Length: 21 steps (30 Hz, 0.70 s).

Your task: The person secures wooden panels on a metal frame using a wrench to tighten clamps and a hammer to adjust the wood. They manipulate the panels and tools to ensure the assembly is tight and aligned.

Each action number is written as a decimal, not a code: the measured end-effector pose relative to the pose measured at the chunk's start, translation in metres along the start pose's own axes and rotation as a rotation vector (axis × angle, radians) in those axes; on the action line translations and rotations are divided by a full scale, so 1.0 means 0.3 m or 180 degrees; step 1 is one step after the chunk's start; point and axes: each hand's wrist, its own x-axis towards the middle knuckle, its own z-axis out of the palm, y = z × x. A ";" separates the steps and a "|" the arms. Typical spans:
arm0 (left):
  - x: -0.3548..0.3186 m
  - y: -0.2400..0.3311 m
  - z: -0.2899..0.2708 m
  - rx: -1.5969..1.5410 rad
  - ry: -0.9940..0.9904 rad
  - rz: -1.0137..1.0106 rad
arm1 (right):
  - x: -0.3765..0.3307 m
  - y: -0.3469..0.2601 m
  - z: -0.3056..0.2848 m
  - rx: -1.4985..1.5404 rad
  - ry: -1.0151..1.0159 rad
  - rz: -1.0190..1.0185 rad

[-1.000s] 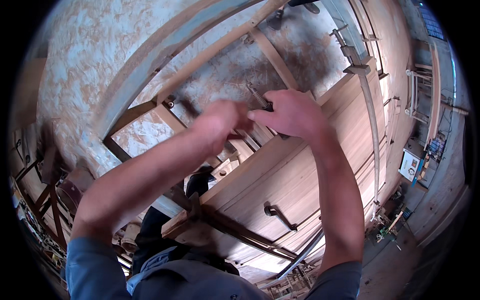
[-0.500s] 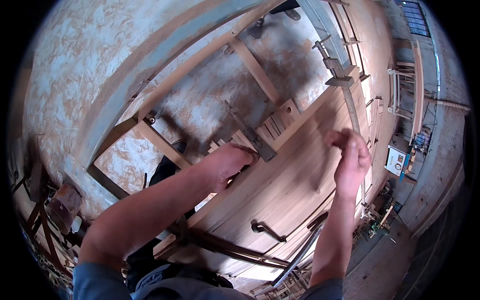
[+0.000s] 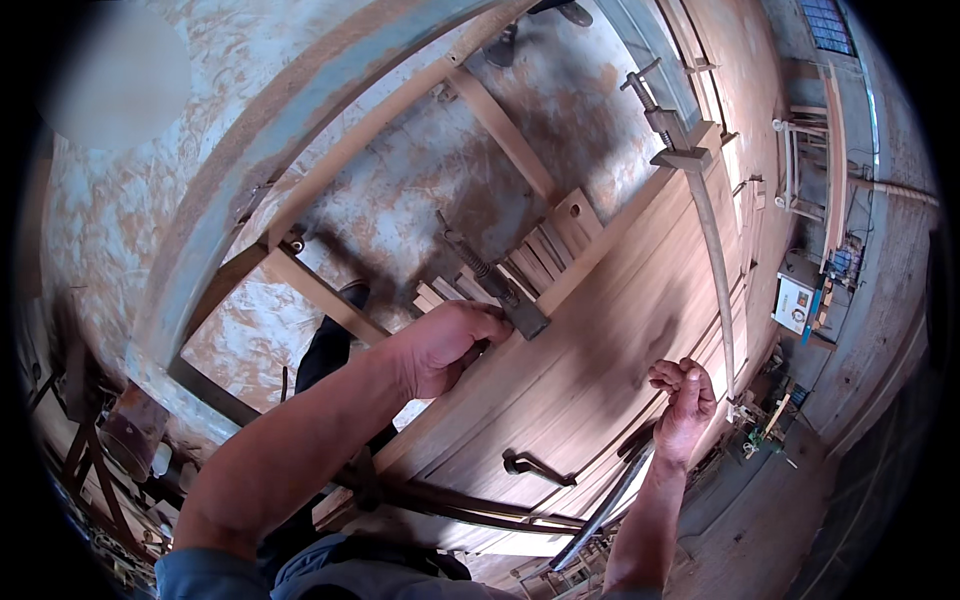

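A wide wooden panel (image 3: 560,370) made of joined boards lies in front of me. At its far left edge stands a clamp (image 3: 525,316) with a threaded screw. My left hand (image 3: 447,342) is closed at that edge, its fingers curled against the clamp's jaw. Some of those fingertips are hidden. Above the right part of the panel hovers my right hand (image 3: 686,408), palm side up with the fingers bent in toward the thumb. Whether anything small is between them I cannot make out. A long bar clamp (image 3: 712,250) crosses the panel farther right.
A dark bent metal piece (image 3: 538,467) lies on the panel's near part. Several wood strips (image 3: 530,262) stand beyond its edge. A wooden frame (image 3: 350,160) and a curved bluish beam (image 3: 215,200) lie farther left. Another person's shoes (image 3: 500,48) show at the top.
My right hand has come down toward me, away from the bar clamp, with its fingers still bent. My left hand stays at the clamp by the panel edge, and the view has shifted slightly.
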 end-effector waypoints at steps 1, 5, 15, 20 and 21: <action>0.006 -0.001 -0.008 -0.0085 -0.0038 -0.0039 | -0.005 0.006 -0.004 0.0013 0.0027 0.0042; 0.019 -0.005 -0.024 0.0046 -0.0209 -0.0004 | -0.033 0.024 -0.029 -0.0026 0.0114 0.0101; 0.006 0.008 -0.015 0.0388 0.0142 0.0194 | -0.124 0.018 -0.139 -0.0138 0.0472 0.0307; -0.121 -0.013 0.072 0.1956 0.1081 0.0864 | -0.272 0.100 -0.286 0.0437 0.0700 0.0449; -0.158 -0.014 0.058 0.2203 0.1053 0.0984 | -0.309 0.105 -0.309 0.0583 0.0741 0.0409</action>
